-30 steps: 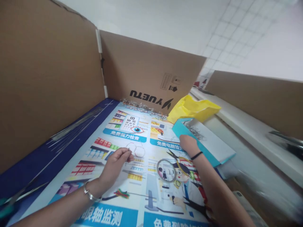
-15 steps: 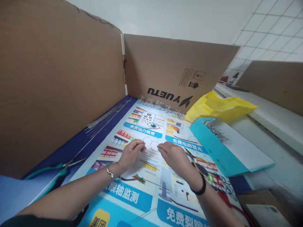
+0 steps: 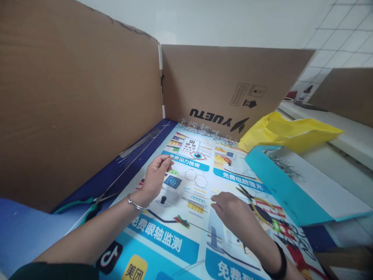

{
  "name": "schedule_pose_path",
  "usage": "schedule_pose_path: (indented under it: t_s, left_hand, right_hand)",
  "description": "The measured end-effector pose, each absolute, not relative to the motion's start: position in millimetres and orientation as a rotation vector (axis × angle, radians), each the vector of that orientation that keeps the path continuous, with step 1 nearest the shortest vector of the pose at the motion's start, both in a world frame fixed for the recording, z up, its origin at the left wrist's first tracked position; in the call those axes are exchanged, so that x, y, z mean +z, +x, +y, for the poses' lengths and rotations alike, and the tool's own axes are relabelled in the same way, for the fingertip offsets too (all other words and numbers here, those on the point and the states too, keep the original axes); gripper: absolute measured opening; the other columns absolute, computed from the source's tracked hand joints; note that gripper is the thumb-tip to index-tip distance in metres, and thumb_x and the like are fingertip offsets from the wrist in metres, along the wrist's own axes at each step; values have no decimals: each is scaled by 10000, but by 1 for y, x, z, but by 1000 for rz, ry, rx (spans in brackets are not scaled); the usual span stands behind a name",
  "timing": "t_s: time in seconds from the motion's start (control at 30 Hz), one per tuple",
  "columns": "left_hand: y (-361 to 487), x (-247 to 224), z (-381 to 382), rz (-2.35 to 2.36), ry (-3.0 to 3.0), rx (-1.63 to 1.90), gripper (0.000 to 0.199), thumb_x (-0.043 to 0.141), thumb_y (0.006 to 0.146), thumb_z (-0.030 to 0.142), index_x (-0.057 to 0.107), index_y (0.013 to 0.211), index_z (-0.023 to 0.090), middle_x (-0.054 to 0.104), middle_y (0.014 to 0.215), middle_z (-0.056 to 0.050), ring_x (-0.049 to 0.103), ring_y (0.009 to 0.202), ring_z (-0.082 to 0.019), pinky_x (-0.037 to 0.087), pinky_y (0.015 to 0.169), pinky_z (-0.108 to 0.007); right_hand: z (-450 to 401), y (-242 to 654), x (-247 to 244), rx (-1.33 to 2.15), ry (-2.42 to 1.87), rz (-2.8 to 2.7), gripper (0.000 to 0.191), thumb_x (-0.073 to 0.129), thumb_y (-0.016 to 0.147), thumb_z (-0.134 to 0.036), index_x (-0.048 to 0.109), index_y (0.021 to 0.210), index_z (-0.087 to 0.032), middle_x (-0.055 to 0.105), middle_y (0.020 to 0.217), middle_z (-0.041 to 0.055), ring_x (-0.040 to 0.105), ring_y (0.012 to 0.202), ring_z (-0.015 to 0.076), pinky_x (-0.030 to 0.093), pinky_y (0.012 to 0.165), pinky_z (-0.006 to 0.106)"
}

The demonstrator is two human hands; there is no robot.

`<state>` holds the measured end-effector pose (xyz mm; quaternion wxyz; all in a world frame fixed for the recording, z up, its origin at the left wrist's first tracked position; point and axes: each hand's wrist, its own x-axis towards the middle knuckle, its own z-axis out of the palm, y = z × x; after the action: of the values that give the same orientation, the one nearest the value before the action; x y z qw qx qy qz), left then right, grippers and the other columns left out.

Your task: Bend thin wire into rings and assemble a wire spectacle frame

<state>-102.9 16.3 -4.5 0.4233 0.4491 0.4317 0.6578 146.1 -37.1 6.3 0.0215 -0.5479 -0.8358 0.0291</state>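
Observation:
My left hand point(image 3: 157, 175), with a silver bangle at the wrist, is raised over the poster, thumb and forefinger pinched together. Whatever sits in the pinch is too small to make out. Two thin wire rings point(image 3: 201, 181) lie side by side on the poster point(image 3: 186, 212) between my hands. To their lower right hovers my right hand point(image 3: 233, 212), a black band on its wrist, its fingers curled closed. I cannot make out anything in them. Beyond the right hand are yellow-handled scissors point(image 3: 258, 208), blades partly apart. A bundle of red and green strips point(image 3: 181, 221) appears below the rings.
Teal-handled pliers point(image 3: 94, 202) lie at the left near several straight wires point(image 3: 140, 144). Cardboard walls point(image 3: 81, 97) stand left and behind. Wire bits point(image 3: 204, 128) line the back edge. On the right are a turquoise box point(image 3: 291, 194) and a yellow bag point(image 3: 288, 132).
My hands have parted: the left has lifted away to the left and the right has drawn back toward me. The view has shifted slightly left; the wire rings stay on the poster.

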Motion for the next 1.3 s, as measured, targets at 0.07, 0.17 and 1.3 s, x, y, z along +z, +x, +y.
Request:
schedule_pose_path:
  t_s: [0.07, 0.17, 1.3]
  left_hand:
    - [-109, -6, 15, 1082, 1102, 1615, 146, 601, 813, 316, 592, 832, 172, 547, 684, 22, 481, 651, -95, 382, 629, -213]
    - [-118, -11, 13, 1113, 1088, 1562, 146, 600, 821, 311, 595, 826, 165, 541, 669, 26, 460, 630, -87, 369, 615, -205]
    - [-102, -31, -12, 1203, 1650, 1112, 106, 567, 812, 221, 658, 844, 174, 674, 797, -17, 599, 672, -111, 494, 645, -234]
  right_hand:
    - [-36, 145, -6, 48, -1613, -2597, 139, 574, 838, -280, 676, 918, -227, 681, 924, 70, 604, 904, 242, 455, 751, 337]
    - [-34, 142, -19, -18, -1489, -2595, 171, 662, 783, -298, 667, 915, -189, 666, 907, 88, 573, 909, 274, 458, 778, 386]
    - [-33, 123, -47, 12, -1279, -2577, 146, 535, 845, -69, 635, 857, -175, 607, 845, 59, 496, 824, 221, 368, 733, 346]
